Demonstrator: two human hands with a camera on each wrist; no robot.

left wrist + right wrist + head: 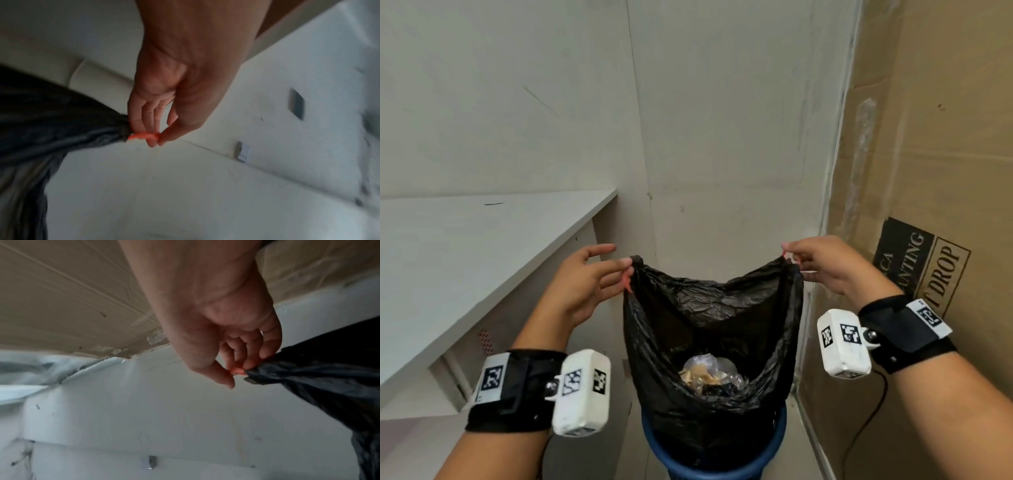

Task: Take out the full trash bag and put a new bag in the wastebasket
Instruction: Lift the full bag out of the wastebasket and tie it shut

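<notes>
Head view: both hands hold a black bag [709,346] up by its red drawstring. Left hand [582,284] pinches the string [144,136] between thumb and fingertips at the bag's left corner, its other fingers loosely spread; right hand [835,265] pinches the string's other end [237,370] at the right corner, fingers curled. Between the hands the bag hangs with its mouth open and facing up, long axis vertical, its bottom inside the blue bin [722,469] below the wrists. Crumpled rubbish [710,371] sits low inside (the bag looks far from full). A bench [465,236] stands beyond the left hand, a carton [928,154] beyond the right. Lifting well probably means raising both corners evenly, straight up, keeping the mouth level so nothing spills, until the bottom clears the rim.
</notes>
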